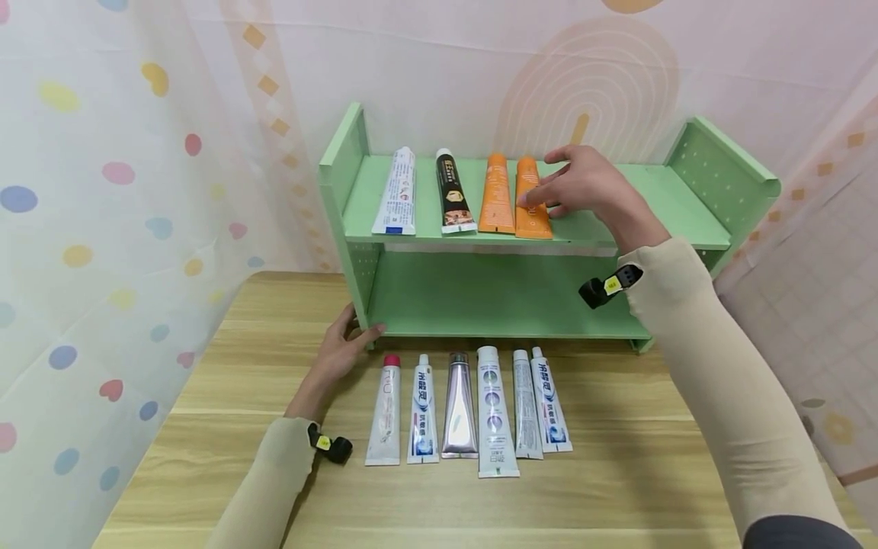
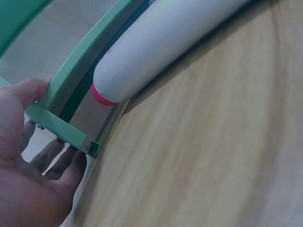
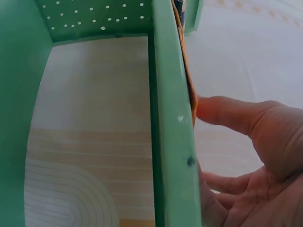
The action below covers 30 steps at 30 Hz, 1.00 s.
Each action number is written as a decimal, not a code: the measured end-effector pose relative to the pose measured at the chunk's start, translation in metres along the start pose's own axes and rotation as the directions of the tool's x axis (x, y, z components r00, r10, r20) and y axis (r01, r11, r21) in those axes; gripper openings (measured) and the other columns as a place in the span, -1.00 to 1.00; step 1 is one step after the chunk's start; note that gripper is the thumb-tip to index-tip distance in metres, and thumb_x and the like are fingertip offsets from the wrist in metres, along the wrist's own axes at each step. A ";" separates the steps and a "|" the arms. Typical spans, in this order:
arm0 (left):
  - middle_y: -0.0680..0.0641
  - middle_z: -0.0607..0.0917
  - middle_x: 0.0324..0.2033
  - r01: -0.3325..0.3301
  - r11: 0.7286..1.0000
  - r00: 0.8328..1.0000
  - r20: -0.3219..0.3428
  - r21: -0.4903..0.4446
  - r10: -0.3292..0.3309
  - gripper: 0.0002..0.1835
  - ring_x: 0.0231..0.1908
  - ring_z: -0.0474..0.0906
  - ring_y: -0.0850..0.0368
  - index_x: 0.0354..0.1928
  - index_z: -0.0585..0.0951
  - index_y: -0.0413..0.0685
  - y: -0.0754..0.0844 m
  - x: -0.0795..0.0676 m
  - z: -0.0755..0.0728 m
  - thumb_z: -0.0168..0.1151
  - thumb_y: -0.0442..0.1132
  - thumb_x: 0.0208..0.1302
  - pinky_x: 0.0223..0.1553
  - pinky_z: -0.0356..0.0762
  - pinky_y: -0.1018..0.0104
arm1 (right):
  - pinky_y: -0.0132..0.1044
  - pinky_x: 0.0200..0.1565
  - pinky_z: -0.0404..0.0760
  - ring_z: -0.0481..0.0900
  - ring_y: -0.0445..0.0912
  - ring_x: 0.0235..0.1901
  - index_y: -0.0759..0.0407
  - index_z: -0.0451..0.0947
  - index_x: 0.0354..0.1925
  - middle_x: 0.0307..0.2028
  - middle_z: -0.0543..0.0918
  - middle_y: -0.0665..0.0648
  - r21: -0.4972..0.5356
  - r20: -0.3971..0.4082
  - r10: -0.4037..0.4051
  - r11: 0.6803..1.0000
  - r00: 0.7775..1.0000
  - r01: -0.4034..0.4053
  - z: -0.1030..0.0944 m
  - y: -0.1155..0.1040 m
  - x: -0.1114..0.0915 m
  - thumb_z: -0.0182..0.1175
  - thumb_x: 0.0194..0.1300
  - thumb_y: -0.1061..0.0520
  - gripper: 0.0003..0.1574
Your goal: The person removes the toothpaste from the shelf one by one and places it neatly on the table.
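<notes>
A green two-tier shelf [image 1: 604, 293] stands on the wooden table. My left hand [image 1: 338, 352] grips its lower left corner, thumb on the front edge and fingers round the side panel; the left wrist view shows this hand [image 2: 38, 175] close up. On the upper tier, my right hand [image 1: 583, 179] touches the right-hand orange tube [image 1: 533, 221], with the other fingers loosely spread beside it. In the right wrist view the thumb [image 3: 227, 113] meets the tube's edge. Left of it lie another orange tube [image 1: 497, 198], a black tube [image 1: 453, 187] and a white tube [image 1: 396, 194].
Several tubes lie in a row before the shelf: a red-capped tube [image 1: 384, 415], a blue-and-white tube [image 1: 423, 412], a silver tube [image 1: 459, 412], a large white tube [image 1: 495, 412], a grey tube [image 1: 527, 408] and another blue-and-white tube [image 1: 551, 404]. A patterned curtain [image 1: 439, 61] hangs behind.
</notes>
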<state>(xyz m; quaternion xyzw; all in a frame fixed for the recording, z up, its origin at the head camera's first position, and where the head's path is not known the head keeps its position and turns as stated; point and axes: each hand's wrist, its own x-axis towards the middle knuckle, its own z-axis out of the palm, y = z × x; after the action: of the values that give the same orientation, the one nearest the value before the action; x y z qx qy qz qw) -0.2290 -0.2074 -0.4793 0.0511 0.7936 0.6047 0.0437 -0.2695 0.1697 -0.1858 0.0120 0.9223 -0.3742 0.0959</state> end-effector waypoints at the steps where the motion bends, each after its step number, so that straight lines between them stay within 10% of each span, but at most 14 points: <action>1: -0.20 0.24 0.55 -0.003 1.000 1.000 -0.001 0.000 0.003 -0.09 0.52 0.20 -0.28 0.64 0.01 0.37 -0.001 0.000 0.000 0.31 0.01 0.42 0.47 0.32 -0.25 | -0.31 -0.04 0.75 0.70 -0.14 -0.15 0.11 -0.01 0.62 0.35 0.48 0.22 -0.010 -0.007 0.011 1.000 1.000 -0.011 0.000 -0.001 0.001 0.54 0.14 -0.13 0.33; 12: -0.22 0.24 0.55 0.010 1.000 1.000 -0.001 0.008 -0.010 -0.11 0.52 0.20 -0.29 0.65 0.02 0.30 -0.001 0.000 0.002 0.29 -0.04 0.44 0.49 0.29 -0.25 | -0.36 0.04 0.74 0.68 -0.19 -0.06 0.04 0.14 0.59 0.27 0.52 0.10 0.055 0.097 0.074 0.995 0.993 -0.080 -0.006 -0.002 0.009 0.48 0.23 -0.06 0.12; 21: -0.36 0.27 0.50 0.008 1.000 1.000 0.029 -0.008 -0.008 -0.14 0.48 0.23 -0.37 0.65 0.04 0.08 0.030 -0.014 0.005 0.27 -0.14 0.46 0.44 0.37 -0.24 | -0.45 -0.23 0.63 0.33 -0.22 -0.50 0.08 0.26 0.52 -0.65 0.27 -0.10 0.132 0.193 0.042 0.989 0.980 -0.069 -0.017 0.009 0.009 0.35 0.34 0.08 -0.12; 30: -0.32 0.24 0.53 0.006 1.000 1.000 0.018 -0.003 -0.006 -0.12 0.50 0.21 -0.36 0.66 0.00 0.18 0.009 -0.002 0.005 0.27 -0.12 0.46 0.45 0.34 -0.26 | -0.40 -0.22 0.68 0.47 -0.20 -0.39 0.05 0.15 0.58 -0.41 0.53 -0.10 0.159 0.202 -0.020 0.987 0.979 -0.013 -0.017 0.015 0.006 0.29 0.41 0.10 -0.10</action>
<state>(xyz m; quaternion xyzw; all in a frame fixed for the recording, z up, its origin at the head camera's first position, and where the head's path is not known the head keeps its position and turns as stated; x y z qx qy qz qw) -0.2261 -0.2008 -0.4718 0.0542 0.7923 0.6054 0.0528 -0.2764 0.1919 -0.1856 -0.0202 0.8748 -0.4463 0.1876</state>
